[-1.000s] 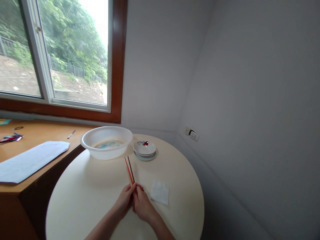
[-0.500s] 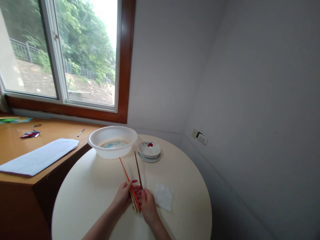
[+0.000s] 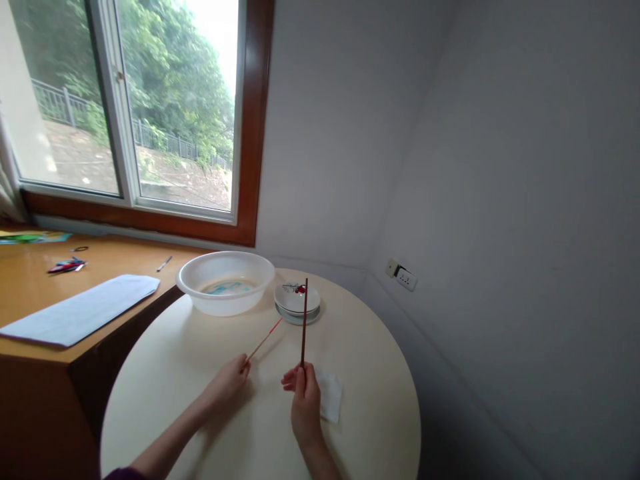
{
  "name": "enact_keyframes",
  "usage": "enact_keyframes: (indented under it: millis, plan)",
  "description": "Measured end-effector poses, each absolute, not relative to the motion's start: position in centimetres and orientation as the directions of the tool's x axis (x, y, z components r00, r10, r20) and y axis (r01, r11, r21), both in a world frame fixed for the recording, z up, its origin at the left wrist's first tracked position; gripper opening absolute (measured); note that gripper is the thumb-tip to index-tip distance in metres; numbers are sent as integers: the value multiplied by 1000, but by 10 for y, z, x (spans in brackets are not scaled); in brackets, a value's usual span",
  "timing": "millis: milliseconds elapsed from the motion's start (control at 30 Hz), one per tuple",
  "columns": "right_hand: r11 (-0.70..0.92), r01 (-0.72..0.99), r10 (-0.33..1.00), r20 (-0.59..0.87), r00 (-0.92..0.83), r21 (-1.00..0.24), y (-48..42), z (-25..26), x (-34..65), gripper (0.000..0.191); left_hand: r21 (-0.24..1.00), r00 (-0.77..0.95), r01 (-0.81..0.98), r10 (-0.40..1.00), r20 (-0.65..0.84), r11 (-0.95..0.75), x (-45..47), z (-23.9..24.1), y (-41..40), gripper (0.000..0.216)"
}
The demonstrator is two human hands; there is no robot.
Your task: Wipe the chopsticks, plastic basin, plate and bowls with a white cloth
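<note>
My left hand (image 3: 233, 377) is closed around light wooden chopsticks with a red end (image 3: 265, 339), which point up and right over the table; how many it holds I cannot tell. Between the thumb and fingers of my right hand (image 3: 305, 397) a dark brown chopstick (image 3: 304, 327) stands nearly upright, its tip in front of the dishes. A white paper napkin (image 3: 331, 398) lies partly hidden behind my right hand. Beyond the hands is a small stack of white dishes (image 3: 290, 303), the top one with a red and black pattern.
A translucent white basin (image 3: 187, 283) stands on the round table (image 3: 373, 353), left of the dishes. On the wooden desk (image 3: 117, 253) at left lie a long white paper (image 3: 85, 310), a pen (image 3: 164, 264) and several small coloured items (image 3: 67, 266). A wall socket (image 3: 405, 279) is at right.
My hands have moved apart. My left hand went left with the red-ended chopsticks, now tilted to the right. The brown chopstick in my right hand moved right and stands more upright.
</note>
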State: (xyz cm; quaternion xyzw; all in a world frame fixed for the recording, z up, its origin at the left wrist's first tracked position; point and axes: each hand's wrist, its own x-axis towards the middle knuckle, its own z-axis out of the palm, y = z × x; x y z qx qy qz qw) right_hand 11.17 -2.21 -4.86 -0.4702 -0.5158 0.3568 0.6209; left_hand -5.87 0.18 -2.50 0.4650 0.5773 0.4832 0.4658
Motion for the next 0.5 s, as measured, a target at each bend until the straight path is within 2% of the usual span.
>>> enact_keyframes:
  millis: [67,133,200,300,500]
  plan:
    - [309,79,924,319,210,-948,-23,-48,112,40,959,-112,280,994,-15,46,-63,-27,-2,21]
    - [314,118,920,332,207,-942,-22,-48,112,38,860,-71,511,996,58,-14,-66,-31,-6,13]
    - [323,158,913,351,209,-933,-22,-48,113,37,744,-37,666,995,92,-44,-68,-35,-8,8]
    - [336,235,897,386,217,-912,-22,-47,114,32,657,-16,752,995,100,-54,-71,-38,-7,4]
    - [367,413,872,463,158,-833,-24,-45,117,25,638,-13,768,995,96,-52,-77,-33,-5,4]
